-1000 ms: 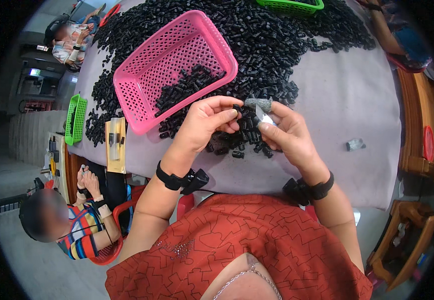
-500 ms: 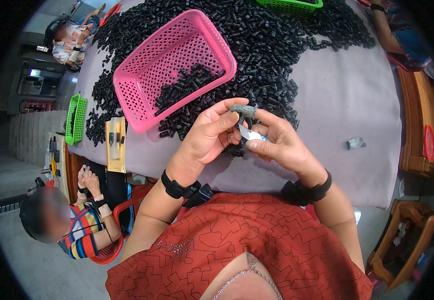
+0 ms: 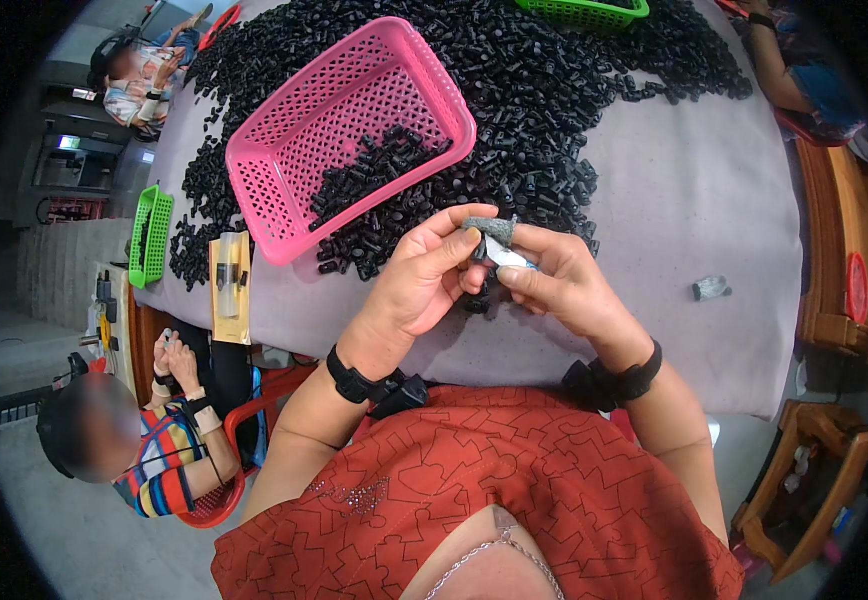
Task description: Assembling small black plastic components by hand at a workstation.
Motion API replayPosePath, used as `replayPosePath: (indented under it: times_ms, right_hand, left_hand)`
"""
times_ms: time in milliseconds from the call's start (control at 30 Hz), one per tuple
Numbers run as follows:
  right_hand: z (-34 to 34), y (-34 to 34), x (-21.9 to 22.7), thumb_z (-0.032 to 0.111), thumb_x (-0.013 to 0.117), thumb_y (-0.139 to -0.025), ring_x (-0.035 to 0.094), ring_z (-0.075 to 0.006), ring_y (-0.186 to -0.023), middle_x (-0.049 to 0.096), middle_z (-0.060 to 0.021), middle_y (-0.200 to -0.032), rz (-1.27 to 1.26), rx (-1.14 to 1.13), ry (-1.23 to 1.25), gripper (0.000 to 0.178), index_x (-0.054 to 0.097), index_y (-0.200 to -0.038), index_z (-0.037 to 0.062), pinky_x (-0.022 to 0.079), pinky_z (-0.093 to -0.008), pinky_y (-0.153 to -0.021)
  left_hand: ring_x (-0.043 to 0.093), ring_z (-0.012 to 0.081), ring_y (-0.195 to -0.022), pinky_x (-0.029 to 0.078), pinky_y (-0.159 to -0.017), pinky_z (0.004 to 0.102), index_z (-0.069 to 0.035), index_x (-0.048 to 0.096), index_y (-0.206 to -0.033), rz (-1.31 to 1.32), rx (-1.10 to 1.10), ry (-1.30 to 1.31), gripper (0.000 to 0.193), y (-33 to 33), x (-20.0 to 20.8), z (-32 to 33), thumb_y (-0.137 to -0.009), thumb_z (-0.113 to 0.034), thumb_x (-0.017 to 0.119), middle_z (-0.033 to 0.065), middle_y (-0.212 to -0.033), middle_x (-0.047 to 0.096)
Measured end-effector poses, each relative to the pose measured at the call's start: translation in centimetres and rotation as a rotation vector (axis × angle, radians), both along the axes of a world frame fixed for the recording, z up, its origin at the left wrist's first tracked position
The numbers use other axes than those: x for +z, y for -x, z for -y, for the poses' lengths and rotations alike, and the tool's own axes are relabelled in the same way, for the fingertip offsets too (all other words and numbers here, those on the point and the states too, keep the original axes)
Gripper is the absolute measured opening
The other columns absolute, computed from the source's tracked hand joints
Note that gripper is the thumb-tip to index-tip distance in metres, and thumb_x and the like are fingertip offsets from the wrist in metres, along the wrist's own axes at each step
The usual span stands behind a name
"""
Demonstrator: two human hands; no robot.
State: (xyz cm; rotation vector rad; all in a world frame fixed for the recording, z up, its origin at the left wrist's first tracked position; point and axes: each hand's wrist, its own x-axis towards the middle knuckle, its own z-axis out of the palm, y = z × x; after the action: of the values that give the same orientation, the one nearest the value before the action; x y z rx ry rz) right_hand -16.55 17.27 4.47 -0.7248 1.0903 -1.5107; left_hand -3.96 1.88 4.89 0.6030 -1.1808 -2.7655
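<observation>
Together now, compared with a second ago: my left hand [image 3: 424, 272] pinches a small, mostly hidden black piece [image 3: 479, 250], near the pink basket [image 3: 254, 205]. My right hand [image 3: 566, 275], wearing a grey fingertip sleeve [image 3: 492, 231], grips a pale blade [image 3: 504, 256] beside it, seemingly placing the blade's edge within the piece's reach.

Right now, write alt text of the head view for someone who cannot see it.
A person's left hand and right hand meet over a table, a rough gray piece between them and a small white item in the right. Beyond, a pink basket holding small black pieces sits among many more.
</observation>
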Motion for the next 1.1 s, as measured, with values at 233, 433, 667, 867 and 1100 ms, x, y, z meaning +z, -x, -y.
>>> replayPosePath:
  times_ms: [233, 433, 667, 867, 1100]
  right_hand:
    - [-0.12, -0.19, 0.42, 0.014, 0.063, -0.09, 0.048, -0.0034, -0.063, 0.058, 0.0017, -0.081, 0.095, 0.051, 0.026, 0.043, 0.048, -0.129, 0.0024, 0.037, -0.0186, -0.051]
    - [0.02, -0.19, 0.32, 0.015, 0.063, -0.09, 0.048, -0.0037, -0.063, 0.058, 0.0018, -0.08, 0.101, 0.065, 0.019, 0.047, 0.046, -0.131, 0.0016, 0.036, -0.019, -0.051]
    - [0.11, -0.09, 0.02, 0.016, 0.064, -0.09, 0.047, -0.0031, -0.061, 0.059, 0.0017, -0.081, 0.109, 0.034, 0.008, 0.043, 0.051, -0.128, 0.0007, 0.035, -0.0186, -0.049]
    - [0.06, -0.16, -0.36, 0.015, 0.064, -0.09, 0.047, -0.003, -0.061, 0.059, 0.0016, -0.081, 0.138, 0.011, 0.009, 0.04, 0.052, -0.126, 0.0005, 0.035, -0.0185, -0.049]
    - [0.07, -0.11, 0.15, 0.014, 0.065, -0.089, 0.049, -0.0032, -0.064, 0.059, 0.0014, -0.083, 0.134, 0.041, 0.004, 0.043, 0.05, -0.127, 0.0015, 0.036, -0.0181, -0.05]
  left_hand:
    - [0.057, 0.0066, -0.065, 0.049, -0.059, 0.0203, -0.005, 0.054, -0.124, -0.005, 0.038, -0.014, 0.031, 0.16, -0.21, -0.06, -0.094, -0.013, 0.059, 0.0013, -0.087, 0.063]
    - [0.057, 0.0064, -0.065, 0.048, -0.06, 0.0201, -0.006, 0.054, -0.125, 0.002, 0.037, 0.02, 0.032, -0.15, -0.15, -0.08, -0.094, -0.013, 0.059, 0.0005, -0.086, 0.063]
    - [0.057, 0.0077, -0.066, 0.049, -0.06, 0.0204, -0.005, 0.052, -0.127, -0.004, 0.051, 0.016, 0.033, -0.1, -0.47, -0.22, -0.095, -0.013, 0.056, 0.0036, -0.095, 0.063]
    - [0.056, 0.0067, -0.065, 0.049, -0.059, 0.0196, -0.005, 0.053, -0.125, 0.005, 0.061, -0.007, 0.033, -0.07, -0.22, -0.45, -0.094, -0.013, 0.059, 0.0011, -0.088, 0.063]
    - [0.056, 0.007, -0.067, 0.048, -0.06, 0.0196, -0.005, 0.052, -0.127, -0.023, 0.037, -0.025, 0.033, -0.26, -0.45, -0.24, -0.095, -0.013, 0.057, 0.0023, -0.093, 0.062]
